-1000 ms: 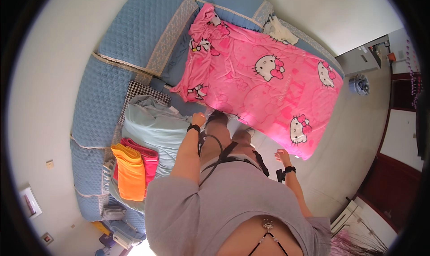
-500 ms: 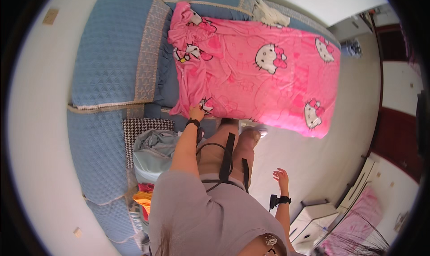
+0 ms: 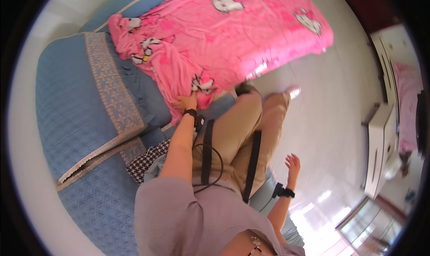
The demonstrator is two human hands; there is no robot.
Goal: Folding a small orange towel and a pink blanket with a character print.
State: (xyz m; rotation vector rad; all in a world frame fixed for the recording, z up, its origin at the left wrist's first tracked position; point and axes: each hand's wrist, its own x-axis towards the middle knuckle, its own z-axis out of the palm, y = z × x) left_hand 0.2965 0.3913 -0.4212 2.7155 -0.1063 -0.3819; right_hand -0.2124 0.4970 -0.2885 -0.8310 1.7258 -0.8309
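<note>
A plush pink blanket (image 3: 192, 45) with white cartoon cat faces is spread over the blue sofa, bunched at its left end and smoother toward the right. At its near left corner, my left hand (image 3: 186, 102) is closed on the gathered cloth, with part of the fingers lost in the folds. My right hand (image 3: 293, 164) hangs in the air over the floor on the right, fingers loosely stretched and holding nothing. Both wrists wear black bands with small devices.
Quilted blue sofa cushions (image 3: 74, 108) fill the left side. A black-and-white houndstooth pillow (image 3: 145, 162) lies beside my left forearm. My legs (image 3: 233, 135) stretch forward between sofa and pale floor (image 3: 322, 108). A white cabinet (image 3: 378, 148) stands at the right.
The view has turned, so the sofa and blanket appear tilted and farther up and left. My left hand remains at the blanket's near corner, where the cloth is more bunched. My right hand stays empty.
</note>
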